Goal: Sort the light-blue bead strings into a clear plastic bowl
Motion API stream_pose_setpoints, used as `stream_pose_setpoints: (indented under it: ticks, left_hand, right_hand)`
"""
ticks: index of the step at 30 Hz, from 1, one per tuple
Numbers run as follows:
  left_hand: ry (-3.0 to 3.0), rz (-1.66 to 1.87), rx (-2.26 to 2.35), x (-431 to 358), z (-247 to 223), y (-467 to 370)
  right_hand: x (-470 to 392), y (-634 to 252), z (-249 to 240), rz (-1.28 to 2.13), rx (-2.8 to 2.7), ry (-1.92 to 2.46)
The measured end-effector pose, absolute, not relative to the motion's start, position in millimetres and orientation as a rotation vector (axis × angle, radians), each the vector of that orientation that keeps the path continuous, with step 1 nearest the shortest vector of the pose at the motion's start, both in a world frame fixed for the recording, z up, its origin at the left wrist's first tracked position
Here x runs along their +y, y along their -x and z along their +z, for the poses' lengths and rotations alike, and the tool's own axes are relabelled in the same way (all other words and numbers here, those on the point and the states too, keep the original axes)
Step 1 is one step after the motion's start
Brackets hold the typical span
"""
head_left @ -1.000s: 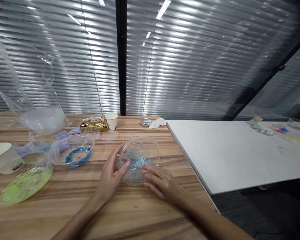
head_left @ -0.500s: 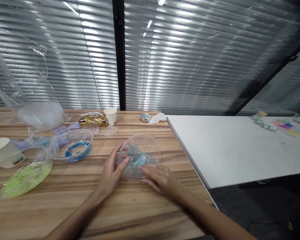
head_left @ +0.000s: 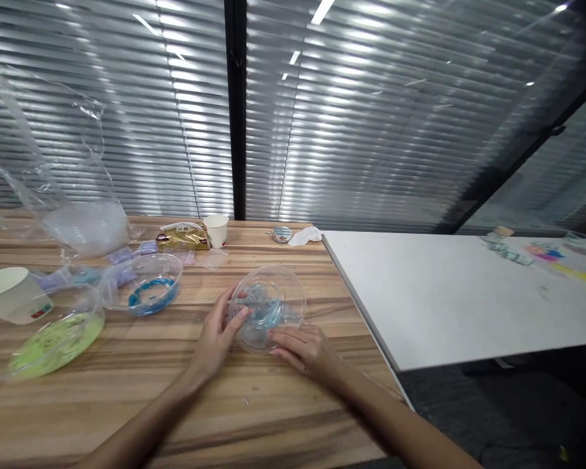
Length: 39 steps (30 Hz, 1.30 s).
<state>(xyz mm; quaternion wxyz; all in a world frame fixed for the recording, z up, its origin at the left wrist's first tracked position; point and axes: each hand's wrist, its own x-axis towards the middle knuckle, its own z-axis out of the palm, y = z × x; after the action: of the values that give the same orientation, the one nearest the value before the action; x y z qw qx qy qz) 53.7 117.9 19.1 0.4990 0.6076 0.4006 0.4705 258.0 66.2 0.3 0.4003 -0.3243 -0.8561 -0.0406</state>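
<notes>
A clear round plastic bowl (head_left: 293,286) stands on the wooden table in front of me. Inside it lies a see-through, pale blue mass (head_left: 268,311), perhaps slime or crumpled film; I cannot tell which. My left hand (head_left: 219,329) grips the bowl's left side, thumb over the near rim and fingers round the outside. At the near right rim is my right hand (head_left: 307,352), its fingers together and bent over the edge; the bowl hides little of them, but their undersides are out of sight.
Left of the bowl stand a clear bowl with a blue ring (head_left: 151,296), a clear bowl with yellow-green stuff (head_left: 53,345) and a paper cup (head_left: 17,296). Farther back are a gold packet (head_left: 181,238), another paper cup (head_left: 217,231), a small round tin (head_left: 282,234) and a tissue (head_left: 305,236). A white table (head_left: 420,293) adjoins at right.
The view has shifted slightly. Both hands stay at the bowl, and the right fingers have come a little closer to the near rim.
</notes>
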Motion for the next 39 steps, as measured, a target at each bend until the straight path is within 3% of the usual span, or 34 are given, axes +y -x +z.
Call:
stream_pose_setpoints:
  ticks: [39]
  left_hand:
    - [-1.589,1.138,1.005,119.3,19.8,-53.1]
  right_hand:
    - [70.6,-259.5,-12.0,-0.108,-2.089,0.778]
